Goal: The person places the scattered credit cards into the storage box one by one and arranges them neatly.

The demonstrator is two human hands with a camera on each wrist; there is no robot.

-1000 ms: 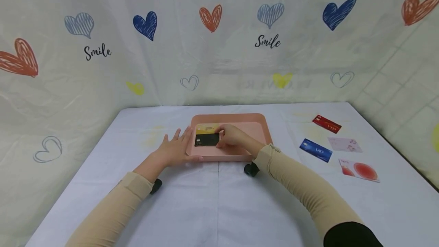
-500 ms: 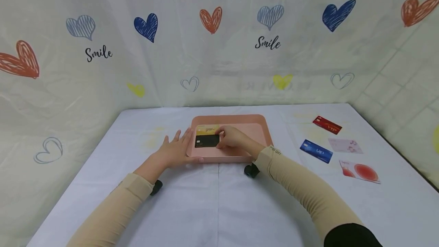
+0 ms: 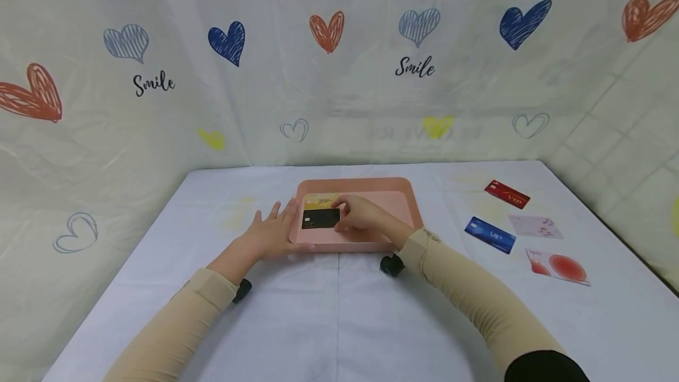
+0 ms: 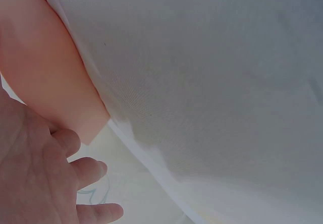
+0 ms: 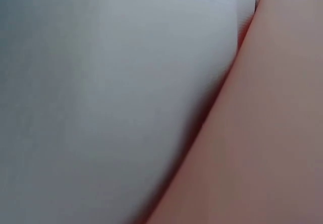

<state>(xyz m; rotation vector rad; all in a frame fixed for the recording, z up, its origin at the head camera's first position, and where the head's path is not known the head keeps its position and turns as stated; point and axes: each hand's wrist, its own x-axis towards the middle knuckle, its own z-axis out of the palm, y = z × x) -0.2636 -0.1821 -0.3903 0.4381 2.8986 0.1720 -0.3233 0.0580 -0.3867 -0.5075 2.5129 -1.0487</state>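
Note:
A pink tray [image 3: 379, 213] lies mid-table with a black VIP card [image 3: 320, 219] and a yellow card [image 3: 316, 200] at its left side, the yellow one just behind the black. My right hand [image 3: 362, 215] reaches into the tray and pinches the black card at its right end, thumb at the near corner and index finger beyond the far one. With fingers spread, my left hand [image 3: 269, 236] rests against the tray's left end, its thumb along the front wall. In the left wrist view its fingers stand beside the tray wall [image 4: 50, 67]. The right wrist view has mostly tray wall [image 5: 257, 133].
To the right on the white tabletop lie a red VIP card [image 3: 507, 194], a blue VIP card [image 3: 490, 235], a pale pink floral card [image 3: 536, 226] and a white card with red circles [image 3: 558, 267]. A curtain [image 3: 361, 93] printed with hearts hangs behind the table.
Both hands, the cards and the tray keep nearly the same places. The whole head view has shifted very slightly.

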